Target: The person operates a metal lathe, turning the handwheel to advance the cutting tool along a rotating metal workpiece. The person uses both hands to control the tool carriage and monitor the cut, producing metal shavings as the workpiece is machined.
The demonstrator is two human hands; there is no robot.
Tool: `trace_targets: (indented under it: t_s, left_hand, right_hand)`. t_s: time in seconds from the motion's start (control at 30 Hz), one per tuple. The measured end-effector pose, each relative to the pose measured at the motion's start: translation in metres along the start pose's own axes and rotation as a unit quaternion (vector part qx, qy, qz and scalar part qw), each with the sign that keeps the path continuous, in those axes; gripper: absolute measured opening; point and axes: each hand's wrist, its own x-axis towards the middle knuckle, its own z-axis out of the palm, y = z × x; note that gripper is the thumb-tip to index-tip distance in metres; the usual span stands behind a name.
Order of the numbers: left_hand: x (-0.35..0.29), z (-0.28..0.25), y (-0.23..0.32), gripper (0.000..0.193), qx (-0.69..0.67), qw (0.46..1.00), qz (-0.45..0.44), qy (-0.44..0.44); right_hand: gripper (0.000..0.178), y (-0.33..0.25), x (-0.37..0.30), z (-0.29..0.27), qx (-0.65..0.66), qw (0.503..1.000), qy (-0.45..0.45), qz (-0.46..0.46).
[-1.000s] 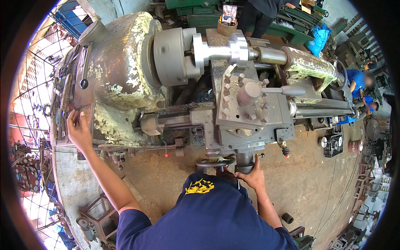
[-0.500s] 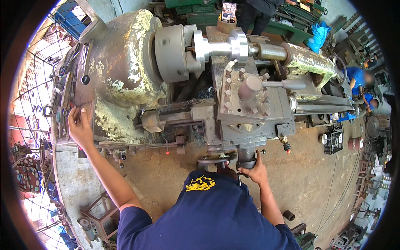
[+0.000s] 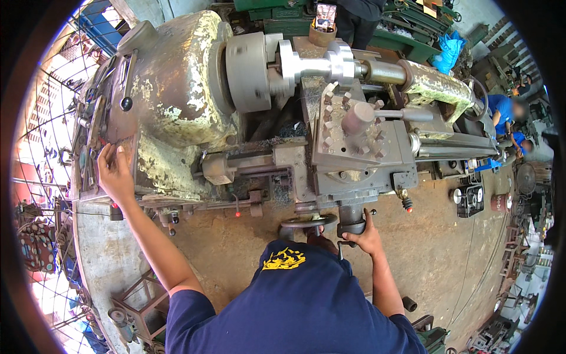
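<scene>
My left hand rests with its fingers apart on the front edge of the lathe headstock, beside loose tools. At the carriage front, my right hand grips the round cross-slide dial, thumb on its near side and index finger stretched along it. A small crank handle hangs by the thumb. The chuck, smeared as if turning, and the tailstock hold a shiny stepped metal workpiece between them. Just in front of the workpiece is the tool post with its clamp lever.
A larger carriage handwheel sits left of the dial. Metal chips lie below the bed. Behind the lathe stand a phone in a round holder and a person in dark clothes. People in blue work at far right.
The lathe has shifted slightly in the picture. Chuck jaws show at a different angle. Both hands stay in nearly the same places on the machine.
</scene>
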Motion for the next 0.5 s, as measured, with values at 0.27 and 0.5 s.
trace_targets:
  t_s: [0.27, 0.5]
  left_hand:
    - [-0.001, -0.001, -0.001, 0.032, 0.009, 1.0, 0.011, 0.001]
    - [-0.001, -0.002, -0.002, 0.031, -0.018, 1.0, -0.005, 0.004]
  right_hand:
    - [0.126, -0.028, -0.013, 0.008, -0.143, 0.988, 0.035, 0.055]
    - [0.129, -0.039, -0.019, 0.033, -0.247, 0.958, 0.147, 0.02]
